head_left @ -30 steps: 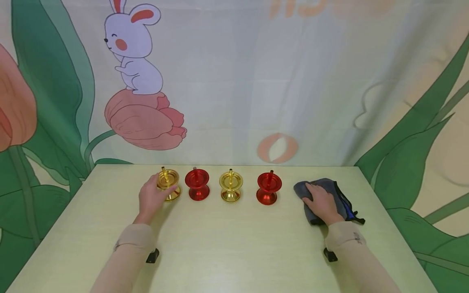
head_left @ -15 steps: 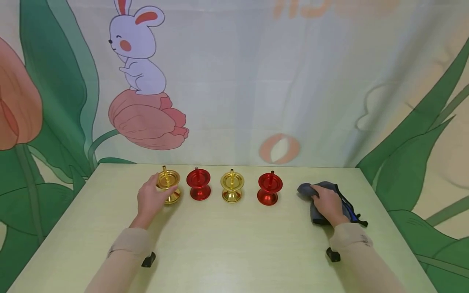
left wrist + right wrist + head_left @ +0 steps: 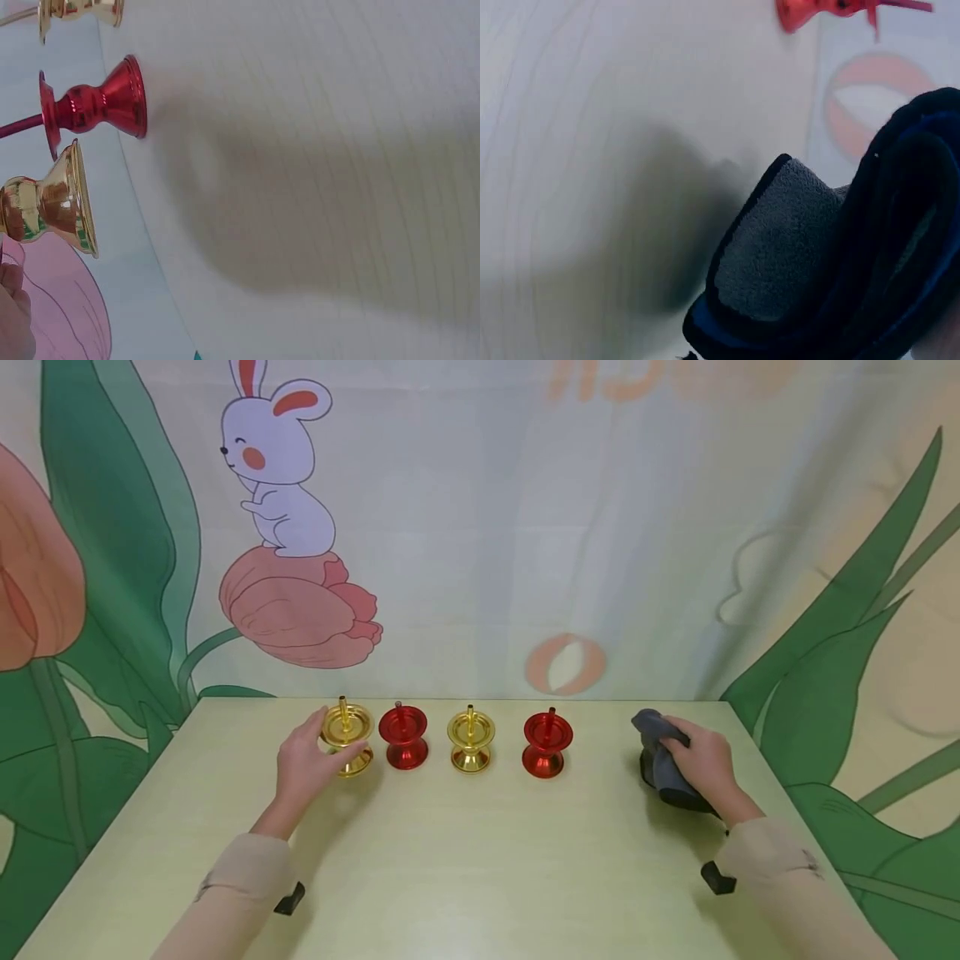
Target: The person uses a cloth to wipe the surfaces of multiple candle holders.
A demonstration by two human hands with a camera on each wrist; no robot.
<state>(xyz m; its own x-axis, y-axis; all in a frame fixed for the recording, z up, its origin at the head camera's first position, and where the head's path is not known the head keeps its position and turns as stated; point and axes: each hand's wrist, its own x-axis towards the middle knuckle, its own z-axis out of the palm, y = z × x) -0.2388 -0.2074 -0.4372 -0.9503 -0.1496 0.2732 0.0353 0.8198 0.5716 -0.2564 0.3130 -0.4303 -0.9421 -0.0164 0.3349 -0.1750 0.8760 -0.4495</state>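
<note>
My left hand (image 3: 306,764) grips a gold candle holder (image 3: 352,760) at the left end of a row, thumb and fingers round its cup. In the left wrist view that gold holder's base (image 3: 64,202) looks slightly raised off the tabletop. Beside it stands a red candle holder (image 3: 406,739), then another gold candle holder (image 3: 471,760) and another red candle holder (image 3: 546,752), all upright. My right hand (image 3: 705,764) grips a bunched grey cloth (image 3: 663,768) above the table at the right. Dark edging and blue folds of the cloth (image 3: 780,247) show in the right wrist view.
The pale tabletop (image 3: 480,868) ends at the back against a printed curtain (image 3: 480,543) with a rabbit and tulips. Black wrist devices (image 3: 718,878) sit under both sleeves.
My right hand has gathered the cloth, which lay spread on the table, and lifted it. The left-end gold holder has shifted slightly right and up in my left hand. The other holders stay put.
</note>
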